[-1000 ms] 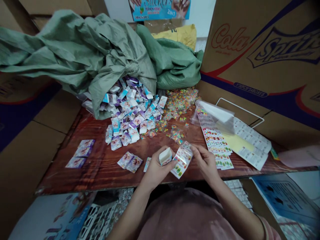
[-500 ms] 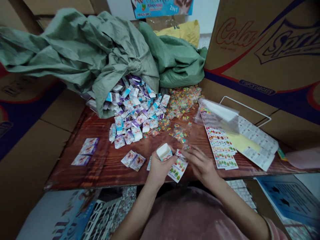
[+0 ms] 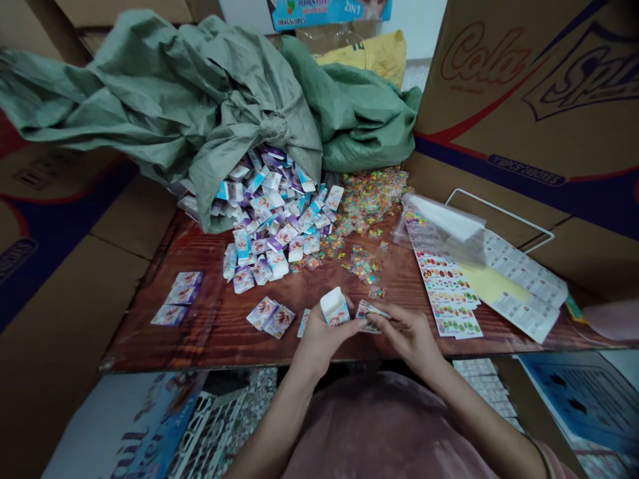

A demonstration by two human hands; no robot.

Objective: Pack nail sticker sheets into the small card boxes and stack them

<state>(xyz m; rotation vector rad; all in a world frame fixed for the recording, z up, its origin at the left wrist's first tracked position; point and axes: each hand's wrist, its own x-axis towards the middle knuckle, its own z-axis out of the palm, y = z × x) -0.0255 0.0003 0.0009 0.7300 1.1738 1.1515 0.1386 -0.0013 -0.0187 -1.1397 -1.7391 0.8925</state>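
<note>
My left hand [image 3: 319, 336] is closed round a small open box [image 3: 335, 307], its white flap up. Its thumb reaches to a folded sticker sheet [image 3: 370, 315], which my right hand [image 3: 407, 329] pinches from the other side. Just left of my left hand a small box [image 3: 303, 322] lies partly hidden. Two flat packets [image 3: 272, 317] lie further left on the wooden table [image 3: 214, 342]. Beyond my hands are small candy sachets [image 3: 362, 263] and a heap of small boxes [image 3: 284, 233].
Green sacks [image 3: 269, 100] stand behind the heap. Printed sticker sheets [image 3: 449, 293] and a plastic sleeve lie at the right, near a white wire frame [image 3: 504, 211]. Purple packets [image 3: 177, 297] lie at the left. Large cartons [image 3: 524, 133] flank the table.
The sticker sheet, earlier hanging flatter below my fingers, is now folded and raised between both hands. The view has shifted slightly.
</note>
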